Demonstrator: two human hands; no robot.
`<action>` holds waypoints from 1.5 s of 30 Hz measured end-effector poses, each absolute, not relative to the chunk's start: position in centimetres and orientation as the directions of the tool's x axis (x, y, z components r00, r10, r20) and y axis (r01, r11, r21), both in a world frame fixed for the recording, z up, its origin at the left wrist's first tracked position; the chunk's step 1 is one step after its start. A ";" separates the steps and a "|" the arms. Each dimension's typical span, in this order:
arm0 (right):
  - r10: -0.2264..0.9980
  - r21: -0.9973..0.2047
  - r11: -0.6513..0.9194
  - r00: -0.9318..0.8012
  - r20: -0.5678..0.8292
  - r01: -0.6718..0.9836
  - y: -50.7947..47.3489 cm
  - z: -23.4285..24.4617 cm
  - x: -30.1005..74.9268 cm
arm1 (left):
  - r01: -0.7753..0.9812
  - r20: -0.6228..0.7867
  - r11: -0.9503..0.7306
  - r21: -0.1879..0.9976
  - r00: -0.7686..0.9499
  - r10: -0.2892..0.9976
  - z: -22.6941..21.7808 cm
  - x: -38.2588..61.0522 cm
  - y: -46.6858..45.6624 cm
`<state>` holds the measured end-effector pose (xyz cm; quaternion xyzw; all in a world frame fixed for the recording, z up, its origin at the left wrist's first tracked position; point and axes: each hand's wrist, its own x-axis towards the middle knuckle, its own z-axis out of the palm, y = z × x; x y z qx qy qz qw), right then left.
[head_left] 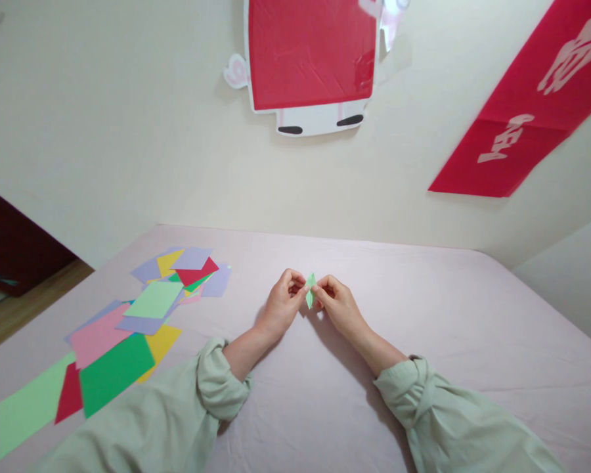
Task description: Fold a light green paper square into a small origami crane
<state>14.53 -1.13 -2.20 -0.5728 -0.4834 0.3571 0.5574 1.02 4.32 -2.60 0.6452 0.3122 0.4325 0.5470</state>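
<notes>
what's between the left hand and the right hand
In the head view, a small, folded, light-green paper piece is between the left hand and the right hand, pinched by both.

We get soft, fairly even light, a shadow [326, 328] on the near side of the right hand [341, 304], and blurry white lettering [506, 139] well beyond it

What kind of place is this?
Probably a room in someone's home, though I can't be certain: a pale pink cloth lies spread out, a red-and-white cutout decorates the plain wall, and loose coloured papers overlap on the cloth.
</notes>
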 end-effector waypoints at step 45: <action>0.904 -0.935 0.092 0.365 0.223 0.343 -1.3 -2.3 15.1 | 0.057 0.198 -0.244 0.968 0.423 0.884 -1.5 1.1 3.9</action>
